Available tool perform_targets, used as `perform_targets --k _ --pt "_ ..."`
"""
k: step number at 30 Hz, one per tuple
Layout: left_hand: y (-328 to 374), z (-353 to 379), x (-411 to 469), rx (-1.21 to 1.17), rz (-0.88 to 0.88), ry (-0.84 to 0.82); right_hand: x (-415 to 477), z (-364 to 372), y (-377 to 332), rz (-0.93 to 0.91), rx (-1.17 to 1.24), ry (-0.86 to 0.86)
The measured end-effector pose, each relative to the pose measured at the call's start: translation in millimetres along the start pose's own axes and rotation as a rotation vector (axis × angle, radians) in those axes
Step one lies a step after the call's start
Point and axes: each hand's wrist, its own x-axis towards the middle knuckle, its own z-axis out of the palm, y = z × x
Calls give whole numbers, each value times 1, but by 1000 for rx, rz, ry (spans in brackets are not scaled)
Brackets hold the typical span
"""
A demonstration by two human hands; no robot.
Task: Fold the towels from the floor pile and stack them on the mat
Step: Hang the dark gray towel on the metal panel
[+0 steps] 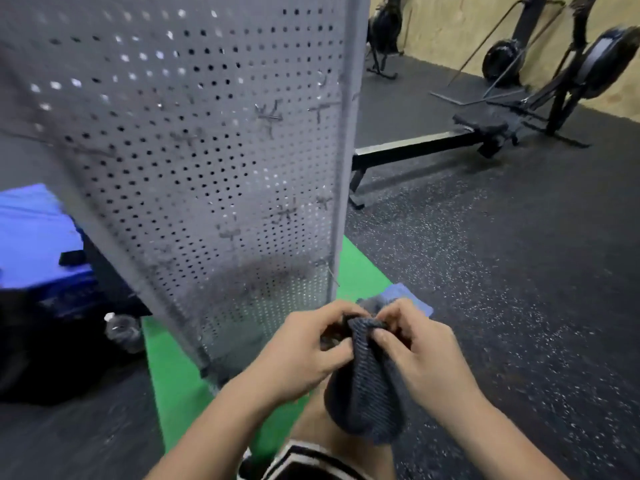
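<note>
A dark towel [363, 386], not yet folded, is pinched at its top by the left hand [304, 348] and right hand [419, 355], while a blue towel [410, 299] (partly hidden) is laid by the green mat [180, 375] edge, so more is likely left.

Dark ribbed towel [363, 386] bunched, bluish towel [414, 299] perhaps on green mat [173, 393]

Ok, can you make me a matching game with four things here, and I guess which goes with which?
Things:
1 dark towel
2 mat
3 pegboard
4 rower

Clues:
A green, on the floor
B black, far right
C ribbed, being held
D grey, full of holes

Pairs: 1-C, 2-A, 3-D, 4-B
</note>
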Motion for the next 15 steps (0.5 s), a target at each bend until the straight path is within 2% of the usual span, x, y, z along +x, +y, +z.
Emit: perform_targets --k 10,15 --pt "-92 -40 -97 -17 -186 312 16 129 -25 -146 10 -211" --pt "-151 -28 -127 -95 -337 387 17 191 -6 -111 3 -375"
